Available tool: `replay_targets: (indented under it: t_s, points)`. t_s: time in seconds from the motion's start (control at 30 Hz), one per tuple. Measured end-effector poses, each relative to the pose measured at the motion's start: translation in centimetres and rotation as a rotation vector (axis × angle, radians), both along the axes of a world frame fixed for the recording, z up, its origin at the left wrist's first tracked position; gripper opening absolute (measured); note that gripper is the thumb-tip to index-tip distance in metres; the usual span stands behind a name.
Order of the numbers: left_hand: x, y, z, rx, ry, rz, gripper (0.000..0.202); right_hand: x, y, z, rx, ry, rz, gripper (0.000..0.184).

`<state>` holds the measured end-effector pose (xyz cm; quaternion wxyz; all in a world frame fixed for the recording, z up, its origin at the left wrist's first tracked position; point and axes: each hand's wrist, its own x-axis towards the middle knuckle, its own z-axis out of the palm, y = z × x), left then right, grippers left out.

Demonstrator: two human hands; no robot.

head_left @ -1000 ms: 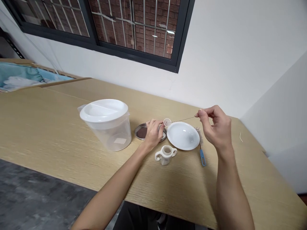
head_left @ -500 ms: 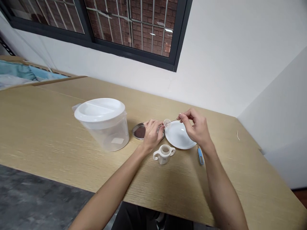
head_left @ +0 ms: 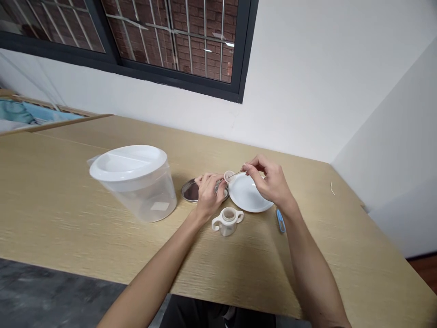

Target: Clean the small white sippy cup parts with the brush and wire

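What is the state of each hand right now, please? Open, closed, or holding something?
Left hand: closed, holding a small white cap.
Right hand: closed, pinching a thin metal wire.

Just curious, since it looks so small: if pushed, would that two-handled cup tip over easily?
The two-handled cup looks like light, semi-clear plastic, so it probably shifts easily. Its body seems narrow and tall, so a sideways push may tip it.

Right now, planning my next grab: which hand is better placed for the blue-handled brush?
Probably your right hand: it is closer to the brush than the left hand, though it pinches a thin wire.
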<state>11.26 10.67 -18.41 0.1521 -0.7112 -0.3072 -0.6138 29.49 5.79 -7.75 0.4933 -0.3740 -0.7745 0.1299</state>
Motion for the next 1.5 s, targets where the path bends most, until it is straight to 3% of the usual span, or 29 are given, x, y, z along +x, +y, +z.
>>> replay_targets:
  t_s: [0.33, 0.5, 0.67, 0.97, 1.5]
  points:
    - [0.0, 0.0, 0.0, 0.023, 0.003, 0.003, 0.006, -0.5, -0.5, 0.3, -0.048, -0.053, 0.035, 0.018]
    - [0.1, -0.4, 0.3, 0.05, -0.002, -0.014, 0.006, -1.3, -0.2, -0.4, -0.071, -0.122, 0.038, 0.019]
    - [0.0, 0.1, -0.3, 0.015, 0.024, -0.025, 0.007, -1.6, 0.1, -1.0, -0.009, -0.171, -0.005, 0.02]
    - [0.0, 0.7, -1.3, -0.049, 0.061, -0.028, 0.011, 2.0, -1.0, 1.0, 0.06, -0.022, -0.125, 0.021]
    - [-0.6, 1.6, -1.6, -0.04, 0.011, 0.067, 0.014, 2.3, -4.2, 3.0, 0.195, 0.132, -0.226, 0.017]
